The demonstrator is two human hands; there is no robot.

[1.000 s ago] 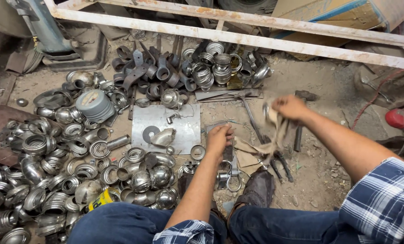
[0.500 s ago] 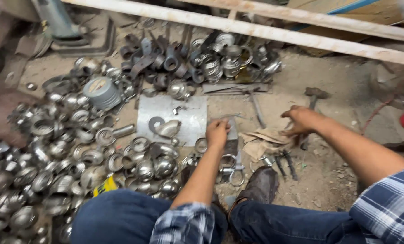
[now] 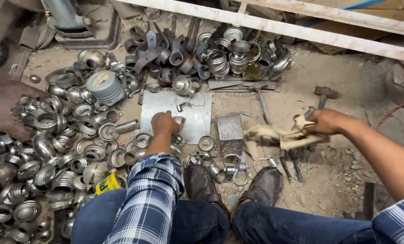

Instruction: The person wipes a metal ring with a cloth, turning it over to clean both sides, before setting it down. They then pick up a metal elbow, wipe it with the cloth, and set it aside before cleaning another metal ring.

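I sit on the ground with my shoes in front of me. My left hand rests on a flat grey metal plate, its fingers closed around a small shiny metal piece. My right hand is out to the right and grips a dirty beige cloth that trails left over the dirt. A square metal block stands between the two hands, and some loose rings lie just below the plate.
Several shiny metal rings and caps are heaped at the left. Dark clamps and ribbed rings lie at the back under a white beam. A hammer and thin tools lie near my right hand. A yellow can sits by my knee.
My left hand has moved left from beside the metal block onto the plate and closed on the small piece. My right hand still holds the cloth, now lower and stretched out sideways.
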